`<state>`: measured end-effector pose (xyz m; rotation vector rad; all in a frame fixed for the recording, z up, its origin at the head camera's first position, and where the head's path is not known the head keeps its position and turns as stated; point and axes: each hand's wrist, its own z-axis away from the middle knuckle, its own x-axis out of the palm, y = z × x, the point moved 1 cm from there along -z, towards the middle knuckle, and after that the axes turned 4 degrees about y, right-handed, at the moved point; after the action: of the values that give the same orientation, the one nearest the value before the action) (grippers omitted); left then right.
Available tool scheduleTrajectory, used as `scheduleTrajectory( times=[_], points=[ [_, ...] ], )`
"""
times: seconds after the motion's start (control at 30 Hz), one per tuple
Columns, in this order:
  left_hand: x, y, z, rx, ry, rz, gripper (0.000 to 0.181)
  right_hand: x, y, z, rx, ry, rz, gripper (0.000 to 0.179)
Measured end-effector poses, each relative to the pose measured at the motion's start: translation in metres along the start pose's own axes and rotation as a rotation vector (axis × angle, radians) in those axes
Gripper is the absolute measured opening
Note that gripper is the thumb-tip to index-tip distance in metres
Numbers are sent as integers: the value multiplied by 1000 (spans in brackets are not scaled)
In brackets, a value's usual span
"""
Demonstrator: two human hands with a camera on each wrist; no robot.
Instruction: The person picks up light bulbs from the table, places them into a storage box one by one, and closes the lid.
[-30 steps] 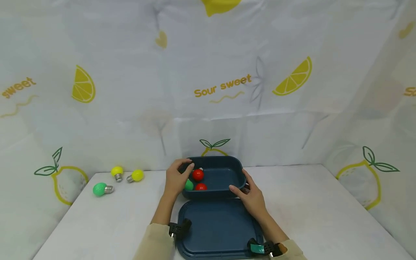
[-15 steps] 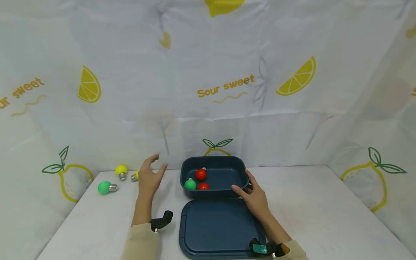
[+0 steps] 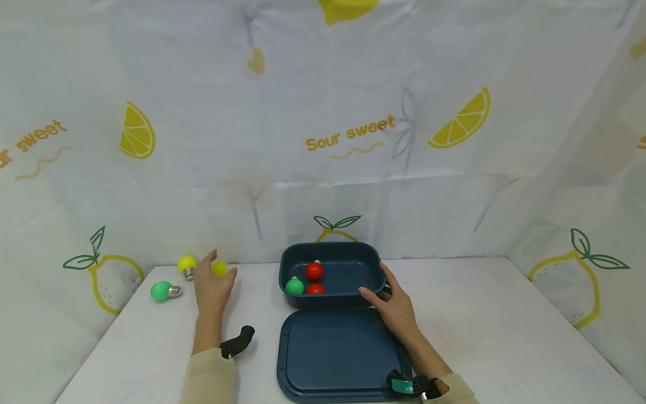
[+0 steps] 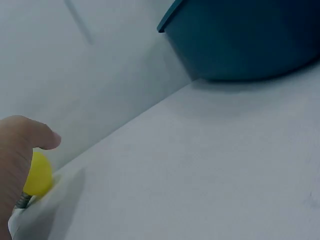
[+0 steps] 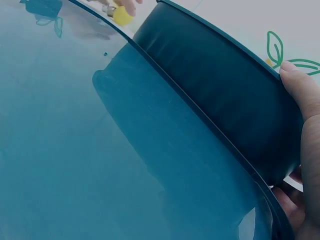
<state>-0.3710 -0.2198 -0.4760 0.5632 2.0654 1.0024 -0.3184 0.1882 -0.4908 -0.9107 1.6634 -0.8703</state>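
Observation:
My left hand [image 3: 212, 287] reaches over a yellow light bulb [image 3: 220, 269] at the back left of the table. Its thumb and fingers are spread on either side of the bulb; in the left wrist view the thumb arches above the yellow globe [image 4: 39, 175]. My right hand [image 3: 397, 307] grips the near right corner of a dark blue box [image 3: 328, 302], thumb at the front rim and fingers along the side. Inside the box, towards its left end, lie a red bulb [image 3: 314, 272], another red bulb [image 3: 316, 289] and a green bulb [image 3: 295, 286].
Left of my left hand lie a second yellow bulb [image 3: 187, 263] and a green bulb [image 3: 161, 291]. A dark blue lid [image 3: 343, 353] lies flat in front of the box. Behind the table hangs a white cloth [image 3: 323, 185] printed with lemons.
My left hand has come out of the box's left end and moved left to the yellow bulb. The green bulb now rests in the box. My right hand stays at its corner.

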Motion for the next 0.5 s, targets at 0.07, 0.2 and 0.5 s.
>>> scheduleTrajectory(
  times=[0.07, 0.2, 0.5],
  points=[
    [1, -1, 0, -41, -41, -17, 69, 0, 0, -1, 1, 2, 4, 87],
    [2, -3, 1, -63, -98, -47, 60, 0, 0, -1, 3, 4, -2, 87],
    [2, -4, 3, -63, -138, -146, 47, 0, 0, 1, -5, 8, -7, 88]
  ],
)
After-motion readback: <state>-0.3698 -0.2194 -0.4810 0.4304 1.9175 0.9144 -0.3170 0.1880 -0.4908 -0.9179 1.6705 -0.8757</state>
